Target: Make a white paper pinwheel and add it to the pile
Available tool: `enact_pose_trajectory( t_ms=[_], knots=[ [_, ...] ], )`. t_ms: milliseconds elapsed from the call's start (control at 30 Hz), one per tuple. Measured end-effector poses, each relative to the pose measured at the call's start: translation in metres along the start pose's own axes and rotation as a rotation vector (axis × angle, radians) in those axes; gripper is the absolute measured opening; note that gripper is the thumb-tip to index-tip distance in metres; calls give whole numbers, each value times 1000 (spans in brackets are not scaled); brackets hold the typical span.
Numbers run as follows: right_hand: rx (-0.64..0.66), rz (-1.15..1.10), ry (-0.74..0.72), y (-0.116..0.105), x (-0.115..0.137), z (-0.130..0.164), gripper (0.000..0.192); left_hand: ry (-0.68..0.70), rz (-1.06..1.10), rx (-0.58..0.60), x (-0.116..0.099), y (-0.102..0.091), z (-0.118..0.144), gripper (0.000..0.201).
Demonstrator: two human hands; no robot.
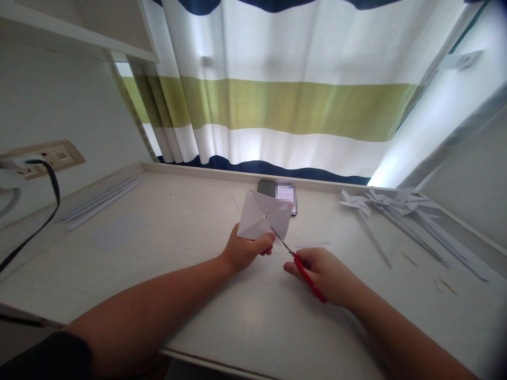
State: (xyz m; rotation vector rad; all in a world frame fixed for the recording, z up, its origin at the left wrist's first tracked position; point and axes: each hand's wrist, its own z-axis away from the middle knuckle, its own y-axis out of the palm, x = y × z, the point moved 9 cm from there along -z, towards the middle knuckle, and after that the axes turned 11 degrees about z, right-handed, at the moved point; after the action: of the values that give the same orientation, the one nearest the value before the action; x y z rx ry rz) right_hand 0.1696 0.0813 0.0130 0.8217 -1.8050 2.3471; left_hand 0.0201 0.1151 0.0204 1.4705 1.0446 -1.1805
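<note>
My left hand (246, 252) pinches a white square of paper (263, 216) by its lower corner and holds it upright above the white desk (178, 264). Creases cross the sheet from corner to corner. My right hand (325, 275) grips red-handled scissors (304, 274). Their metal blades point up and left and reach into the paper's lower right edge, close to my left thumb.
A dark phone (277, 192) lies flat behind the paper. Several finished white paper pinwheels (392, 211) on sticks lie at the right. White paper strips (101, 203) lie at the left, near a wall socket (43, 157) with a black cable (34, 232). A striped curtain (285, 105) hangs behind.
</note>
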Motion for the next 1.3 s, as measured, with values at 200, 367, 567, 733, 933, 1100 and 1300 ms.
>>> enact_pose_trajectory(
  t_ms=[200, 367, 567, 733, 933, 1100, 1300],
  knots=[
    [18, 0, 8, -1, -1, 0, 42, 0, 2, -13, 2, -2, -1, 21],
    [-4, 88, 13, 1, -6, -2, 44, -18, 26, -51, 5, -5, -2, 22],
    [-38, 165, 57, -5, -19, -8, 44, -11, 16, -105, 5, -10, -6, 22],
    [-163, 226, 154, -27, -40, -11, 39, 0, -61, -82, 6, -10, -8, 23],
    [-335, 307, 278, -48, -66, -9, 38, 10, -184, -13, 9, -7, -12, 24],
    [-416, 338, 204, -58, -58, -6, 38, 42, -280, 12, 7, -5, -12, 22],
    [-442, -122, -111, -58, -15, 6, 33, 114, -407, 113, 2, 7, -8, 15]
  ],
)
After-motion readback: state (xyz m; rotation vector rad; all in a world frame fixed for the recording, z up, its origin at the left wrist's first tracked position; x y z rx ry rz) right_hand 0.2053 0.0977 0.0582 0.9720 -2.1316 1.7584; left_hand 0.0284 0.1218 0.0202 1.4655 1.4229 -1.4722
